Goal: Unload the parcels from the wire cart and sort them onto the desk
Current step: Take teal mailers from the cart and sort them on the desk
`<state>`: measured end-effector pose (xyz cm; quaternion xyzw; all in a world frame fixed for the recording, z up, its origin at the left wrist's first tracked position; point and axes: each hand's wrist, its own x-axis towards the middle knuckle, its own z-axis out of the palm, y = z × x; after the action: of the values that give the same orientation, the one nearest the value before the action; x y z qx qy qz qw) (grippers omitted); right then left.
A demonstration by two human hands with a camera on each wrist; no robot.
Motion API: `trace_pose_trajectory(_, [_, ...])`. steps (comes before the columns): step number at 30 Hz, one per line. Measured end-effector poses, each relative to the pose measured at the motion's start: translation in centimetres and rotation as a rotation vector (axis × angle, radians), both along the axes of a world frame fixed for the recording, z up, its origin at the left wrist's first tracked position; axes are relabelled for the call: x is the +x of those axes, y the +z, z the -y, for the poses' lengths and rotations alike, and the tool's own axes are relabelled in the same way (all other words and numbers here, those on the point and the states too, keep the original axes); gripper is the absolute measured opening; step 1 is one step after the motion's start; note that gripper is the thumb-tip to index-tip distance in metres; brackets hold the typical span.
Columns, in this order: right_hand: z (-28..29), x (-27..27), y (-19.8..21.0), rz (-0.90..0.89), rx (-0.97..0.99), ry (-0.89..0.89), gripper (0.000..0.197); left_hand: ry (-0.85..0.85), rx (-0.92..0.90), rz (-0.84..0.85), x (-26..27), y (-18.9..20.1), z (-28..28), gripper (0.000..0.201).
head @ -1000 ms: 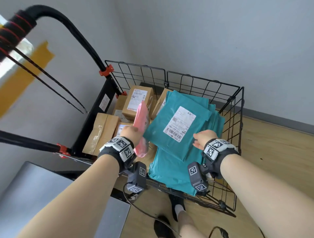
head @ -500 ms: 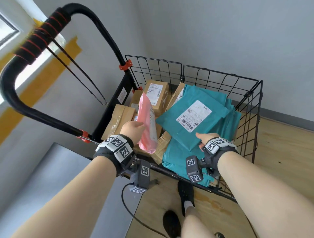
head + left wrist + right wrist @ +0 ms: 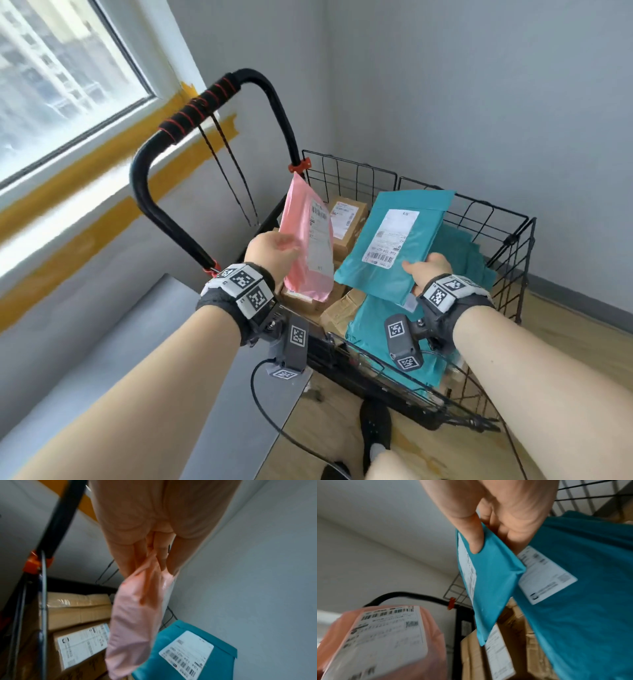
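Both mailers, low in the cart (image 3: 510, 236) a second ago, are now raised above its boxes (image 3: 346, 219). Left hand (image 3: 270, 250) pinches the pink mailer (image 3: 305, 246); right hand (image 3: 428, 269) grips the teal mailer (image 3: 394, 246). Transfer to the desk (image 3: 144, 342) likely follows.

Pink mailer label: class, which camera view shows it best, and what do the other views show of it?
Right wrist: the pink mailer's label faces that camera, large though blurred. Head shows the label small and slanted. Left wrist shows only the mailer's plain side, pinched by the left hand.
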<state>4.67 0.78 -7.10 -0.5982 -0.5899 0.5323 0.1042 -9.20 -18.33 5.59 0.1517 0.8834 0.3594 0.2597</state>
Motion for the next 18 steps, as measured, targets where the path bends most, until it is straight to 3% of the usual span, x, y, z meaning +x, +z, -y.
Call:
trace_pose_trajectory(5, [3.8, -3.2, 3.9, -0.136, 0.087, 0.172, 0.010, 0.093, 0.100, -0.030, 1.1, 3.0, 6.6, 0.064])
trace_pose_trajectory(8, [6.8, -5.7, 6.0, -0.196, 0.096, 0.343, 0.010, 0.217, 0.184, -0.070, 2.1, 4.5, 10.7, 0.062])
trace_pose_trajectory(10, [8.8, -7.7, 6.6, -0.227, 0.052, 0.482, 0.017, 0.322, 0.266, -0.077, 2.9, 5.4, 13.1, 0.060])
trace_pose_trajectory(13, [12.5, -9.9, 7.5, -0.315, -0.066, 0.648, 0.011, 0.502, 0.372, -0.074, 4.8, 6.2, 16.5, 0.058])
trace_pose_trajectory(18, [20.0, -8.2, 9.4, -0.378, -0.321, 0.881, 0.010, 0.780, 0.385, -0.027, 10.0, 5.7, 21.5, 0.063])
